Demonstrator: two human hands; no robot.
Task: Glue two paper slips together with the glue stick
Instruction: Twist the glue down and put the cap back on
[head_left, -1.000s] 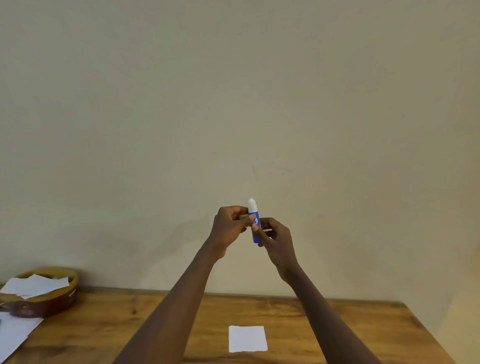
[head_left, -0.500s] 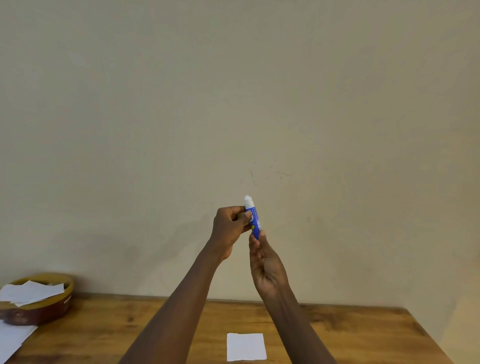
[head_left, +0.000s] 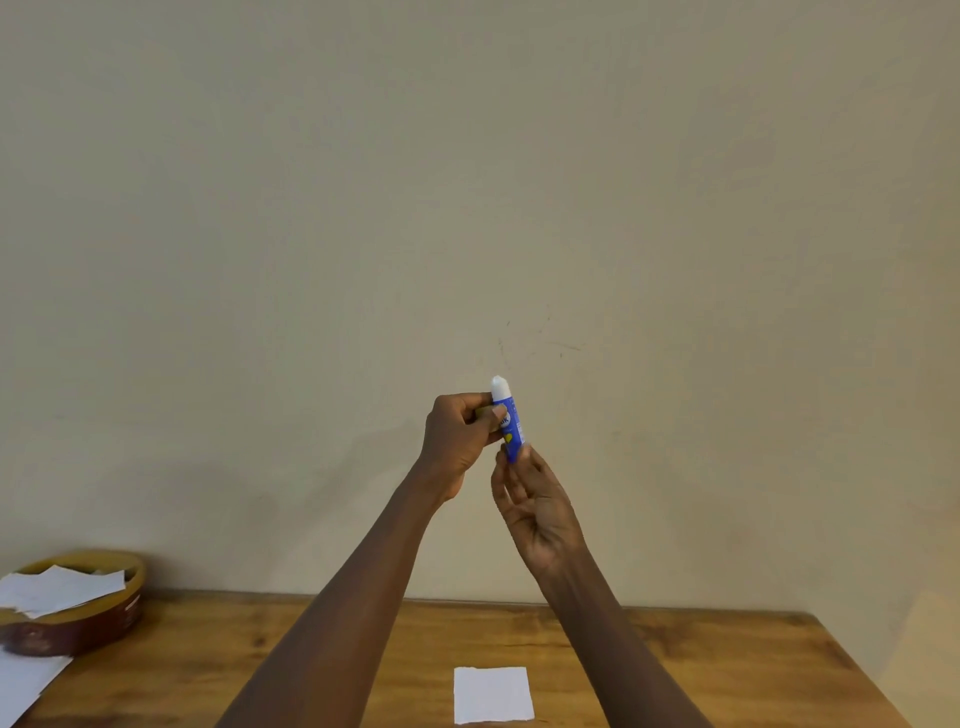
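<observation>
A blue glue stick (head_left: 510, 420) with its white glue tip bared stands upright, raised well above the table in front of the wall. My left hand (head_left: 460, 436) grips its upper body, and something yellowish shows inside that fist. My right hand (head_left: 535, 506) is below, palm turned towards me, its fingertips pinching the stick's bottom end. One white paper slip (head_left: 492, 695) lies flat on the wooden table (head_left: 675, 670), between my forearms at the near edge.
A round brown and yellow bowl (head_left: 98, 621) sits at the table's back left with white papers (head_left: 62, 590) lying over it. Another white sheet (head_left: 23, 686) lies at the left edge. The table's right edge runs diagonally at the lower right.
My right hand has turned palm-up and dropped under the glue stick, from beside it to its bottom end. The left hand keeps its grip. The view has tilted up slightly.
</observation>
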